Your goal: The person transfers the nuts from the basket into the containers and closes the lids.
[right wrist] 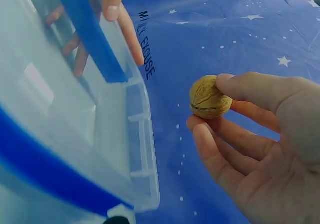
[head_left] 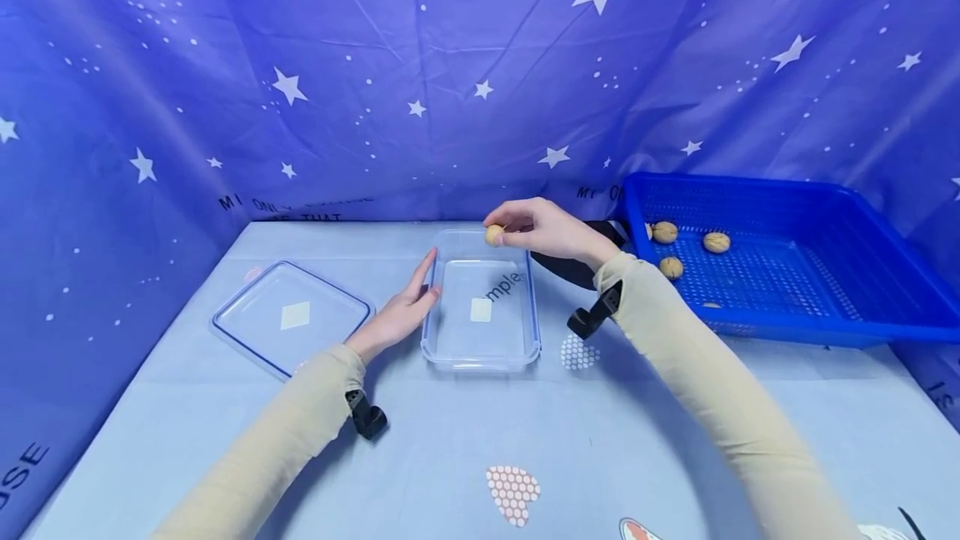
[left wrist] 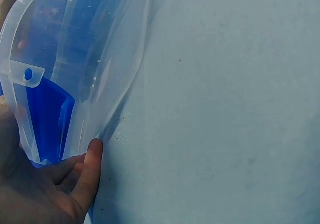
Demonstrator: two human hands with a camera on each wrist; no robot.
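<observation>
A clear rectangular food container [head_left: 480,361] with a blue rim line stands on the table, with no lid on it. My left hand [head_left: 401,315] rests against its left wall, the fingers fairly straight; the left wrist view shows the fingers [left wrist: 92,166] touching the clear wall. My right hand [head_left: 551,232] pinches a walnut [head_left: 494,235] between thumb and fingertips above the container's far edge. In the right wrist view the walnut [right wrist: 210,98] is round and tan with a dark seam, apart from the container wall [right wrist: 145,149].
To the left lies a clear lid [head_left: 262,319] with a blue seal. A blue plastic basket [head_left: 757,323] at the right holds several walnuts [head_left: 716,242]. A black shape [head_left: 566,269] lies behind the right wrist. Starry blue cloth [head_left: 420,148] hangs along the back.
</observation>
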